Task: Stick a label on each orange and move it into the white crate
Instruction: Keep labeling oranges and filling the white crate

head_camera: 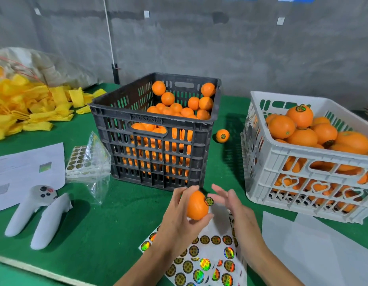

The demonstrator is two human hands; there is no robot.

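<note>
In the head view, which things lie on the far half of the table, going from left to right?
Yellow foam nets → black crate → loose orange → white crate.

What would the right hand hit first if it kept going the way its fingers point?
The right hand, open, points up and left toward the orange that the left hand holds. It would probably meet the label on that orange first; the black crate lies beyond. Depth is unclear.
</note>
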